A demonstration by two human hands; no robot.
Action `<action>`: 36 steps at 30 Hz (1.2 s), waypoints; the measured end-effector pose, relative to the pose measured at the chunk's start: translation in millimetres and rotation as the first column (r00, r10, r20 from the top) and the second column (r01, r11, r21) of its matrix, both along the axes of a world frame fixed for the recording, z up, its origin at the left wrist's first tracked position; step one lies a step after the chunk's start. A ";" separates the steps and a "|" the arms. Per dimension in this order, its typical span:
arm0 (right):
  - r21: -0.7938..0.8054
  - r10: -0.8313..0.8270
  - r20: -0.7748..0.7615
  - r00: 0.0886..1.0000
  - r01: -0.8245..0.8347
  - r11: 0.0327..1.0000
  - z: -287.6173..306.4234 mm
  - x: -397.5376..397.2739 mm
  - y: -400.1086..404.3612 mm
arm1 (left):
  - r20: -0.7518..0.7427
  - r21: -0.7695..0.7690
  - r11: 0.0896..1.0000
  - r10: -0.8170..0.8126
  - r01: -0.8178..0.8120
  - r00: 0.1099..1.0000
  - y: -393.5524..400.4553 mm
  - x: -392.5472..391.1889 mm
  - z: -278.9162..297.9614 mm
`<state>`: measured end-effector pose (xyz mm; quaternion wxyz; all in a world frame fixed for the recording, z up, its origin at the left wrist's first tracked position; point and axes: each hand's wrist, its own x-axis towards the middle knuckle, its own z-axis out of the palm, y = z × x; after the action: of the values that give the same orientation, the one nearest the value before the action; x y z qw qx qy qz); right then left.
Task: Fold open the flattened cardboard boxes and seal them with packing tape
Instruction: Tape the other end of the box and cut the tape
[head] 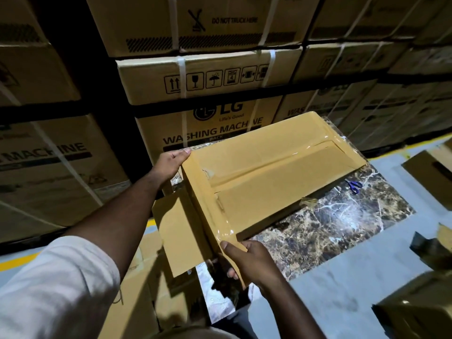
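Note:
A long tan cardboard box (264, 172) is held tilted above a marble-patterned table (342, 221). Clear packing tape runs along its centre seam and down over the near end. An open flap (178, 231) hangs from the box's lower left end. My left hand (171, 162) grips the far left corner of the box, thumb on the top edge. My right hand (247, 263) holds the near corner, thumb on the taped end and fingers curled underneath.
Blue-handled scissors (354, 185) lie on the table to the right. A wall of stacked washing machine cartons (208, 77) stands close behind. More brown boxes (415, 311) sit on the grey floor at the right, and flat cardboard (137, 289) lies at lower left.

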<state>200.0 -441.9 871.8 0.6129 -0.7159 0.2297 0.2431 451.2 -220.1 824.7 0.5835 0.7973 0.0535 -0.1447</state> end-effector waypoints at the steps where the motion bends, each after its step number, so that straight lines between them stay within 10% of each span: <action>1: 0.041 -0.026 -0.015 1.000 0.026 0.999 -4.1 -0.9 1.3 | 0.010 0.007 1.000 -0.001 0.001 1.000 -1.8 -1.4 2.3; 3: 0.062 -0.063 -0.015 0.998 0.064 0.996 -11.0 -1.2 2.7 | 0.128 0.253 0.967 -0.074 0.040 0.989 -6.8 0.4 5.0; 6: 0.094 -0.083 -0.004 0.997 0.083 0.992 -18.0 -1.8 3.4 | 0.258 0.749 0.660 -0.370 0.057 0.892 -26.2 -17.8 12.1; 10: 0.063 -0.065 0.018 0.998 0.064 0.996 -20.6 2.0 0.4 | 0.204 0.792 0.523 -0.712 0.314 0.672 -51.0 -101.7 4.8; 17: 0.030 -0.045 0.125 0.991 0.042 0.999 -28.1 2.4 -4.8 | 0.292 0.816 0.459 -0.852 0.352 0.434 -43.4 -147.9 -6.7; 28: -0.093 0.050 0.343 0.938 -0.019 0.995 -60.9 7.6 -2.0 | 0.185 0.725 0.674 -0.386 0.140 0.904 -62.5 -46.0 6.4; 36: -0.086 0.240 0.346 0.907 -0.224 0.971 -77.2 24.5 -19.9 | 0.246 0.650 0.759 -0.230 0.016 0.942 -73.2 -38.2 -1.4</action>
<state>224.5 -461.8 794.6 0.5949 -0.7835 0.0342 0.1762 413.0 -293.3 823.3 0.2669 0.9622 -0.0461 -0.0288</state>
